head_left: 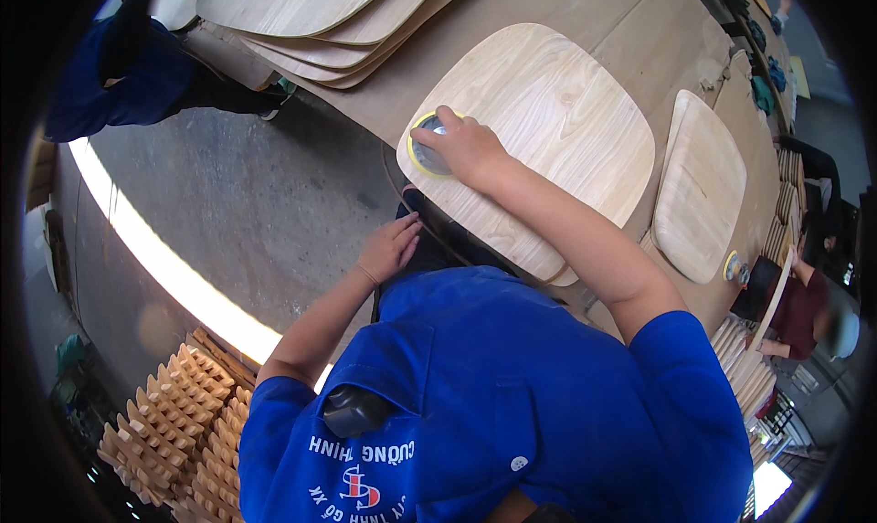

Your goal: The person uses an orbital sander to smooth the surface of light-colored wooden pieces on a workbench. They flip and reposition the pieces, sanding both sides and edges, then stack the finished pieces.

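Observation:
My right hand [466, 148] is wrapped over a round sander [429, 162] with a dark body and a yellow rim. The sander rests on the left edge of a pale wooden panel [557, 112] with rounded corners, which lies on the brown-covered table. Low by my thigh, off the table's edge, my left hand [391, 246] has its fingers stretched out and holds nothing that I can see. Its fingertips are close to a thin hose [443, 242]; whether they touch it I cannot tell.
Similar panels are stacked at the far left [347, 34]; more panels [699, 185] lie to the right beside another small sander [734, 267]. Curved wooden parts [174, 413] are piled at lower left. One person [128, 75] stands at upper left, another [804, 308] at right.

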Tool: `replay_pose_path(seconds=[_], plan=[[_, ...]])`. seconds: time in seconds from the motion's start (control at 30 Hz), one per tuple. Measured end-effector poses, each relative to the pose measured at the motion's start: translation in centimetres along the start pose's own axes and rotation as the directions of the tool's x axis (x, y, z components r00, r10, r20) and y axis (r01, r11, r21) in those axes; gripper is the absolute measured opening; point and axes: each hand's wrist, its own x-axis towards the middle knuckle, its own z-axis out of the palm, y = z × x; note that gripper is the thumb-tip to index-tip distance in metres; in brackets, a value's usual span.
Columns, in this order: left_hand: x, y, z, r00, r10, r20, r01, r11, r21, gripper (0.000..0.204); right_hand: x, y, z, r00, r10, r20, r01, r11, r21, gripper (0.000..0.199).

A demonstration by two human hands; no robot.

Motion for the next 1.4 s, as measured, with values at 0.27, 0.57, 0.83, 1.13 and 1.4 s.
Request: replay_pose_path(seconds=[0.27,0.57,0.83,1.13,1.4], plan=[[-1.2,-5.3,-4.4,0.633,-0.702,-0.327,0.606,0.712,-0.356,0.023,-11.8,0.2,0.6,0.985,0.001,0.170,-0.012,0.998,0.059,0.053],[4.4,-6.3,-6.4,0.572,-0.716,-0.401,0.461,0.684,-0.565,0.034,-1.7,-1.8,0.2,0.997,-0.006,0.074,-0.002,0.995,0.101,0.052],[6.7,-5.2,-9.7,0.627,-0.725,-0.286,0.453,0.637,-0.624,0.030,-0.9,-5.0,1.0,0.998,-0.039,0.053,0.031,0.990,0.140,0.036],[7.6,-4.1,-3.8,0.639,-0.769,0.021,0.599,0.480,-0.641,0.032,-14.1,-1.2,1.8,0.986,0.116,0.124,-0.134,0.979,0.150,0.050],[8.7,-1.2,-0.3,0.593,-0.733,0.334,0.690,0.248,-0.680,0.042,-25.9,2.8,3.6,0.919,0.391,0.051,-0.394,0.909,0.138,0.057]])
